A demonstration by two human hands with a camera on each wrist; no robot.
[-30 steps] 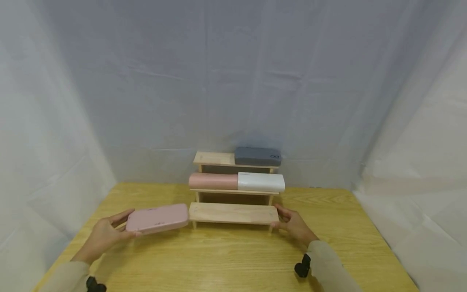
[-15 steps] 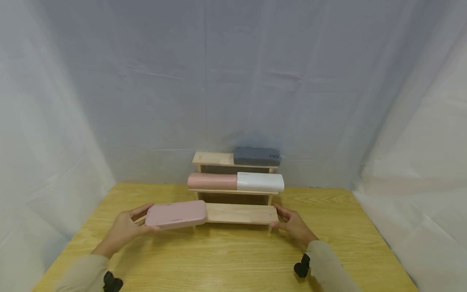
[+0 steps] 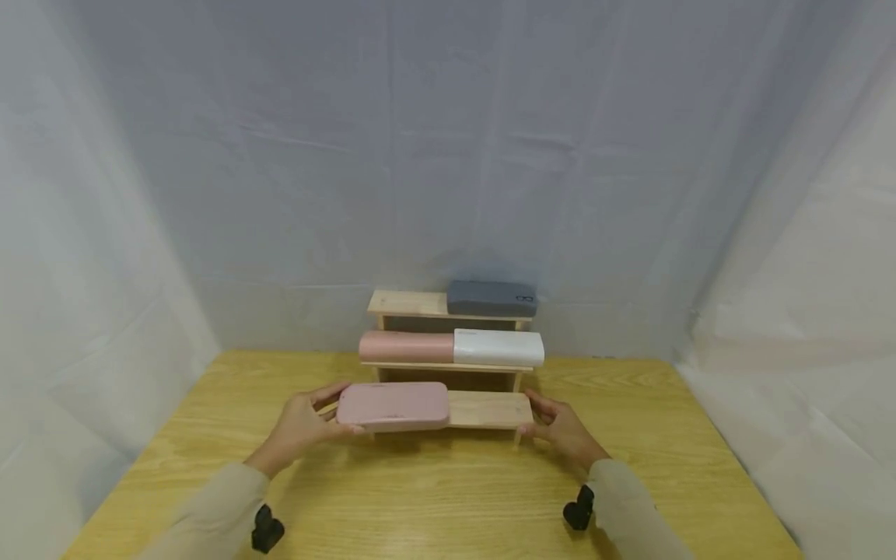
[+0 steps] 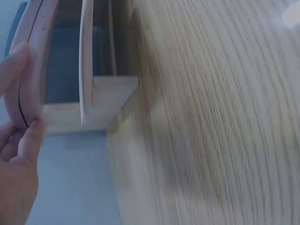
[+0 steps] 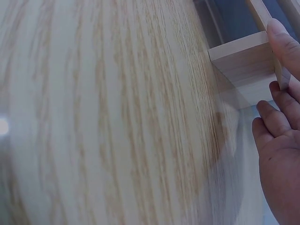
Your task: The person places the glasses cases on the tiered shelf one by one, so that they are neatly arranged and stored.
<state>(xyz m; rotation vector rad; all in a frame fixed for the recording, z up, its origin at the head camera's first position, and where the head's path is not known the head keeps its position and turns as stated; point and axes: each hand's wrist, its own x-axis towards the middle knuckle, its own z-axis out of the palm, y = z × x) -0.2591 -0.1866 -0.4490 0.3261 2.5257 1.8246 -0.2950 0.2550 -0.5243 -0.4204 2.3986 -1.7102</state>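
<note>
My left hand (image 3: pixel 304 424) grips the left end of a flat pink case (image 3: pixel 393 404), thumb on one side and fingers on the other. A dark seam runs along the edge of the pink case (image 4: pixel 29 79) in the left wrist view, where a gap shows between it and the board below. It is held over the left part of the lowest step of a three-step wooden rack (image 3: pixel 490 410). My right hand (image 3: pixel 563 432) holds the right end of that step, thumb and fingers about the board's edge (image 5: pixel 281 75) in the right wrist view.
A pink case (image 3: pixel 407 347) and a white case (image 3: pixel 498 348) lie end to end on the middle step. On the top step's right half sits a grey glasses case (image 3: pixel 492 299). The rack stands on a wooden table (image 3: pixel 448 498), before a pale curtain (image 3: pixel 448 155).
My left hand has carried the flat pink case rightward, from beside the rack to over the lowest step's left part. My right hand has stayed at the step's right end.
</note>
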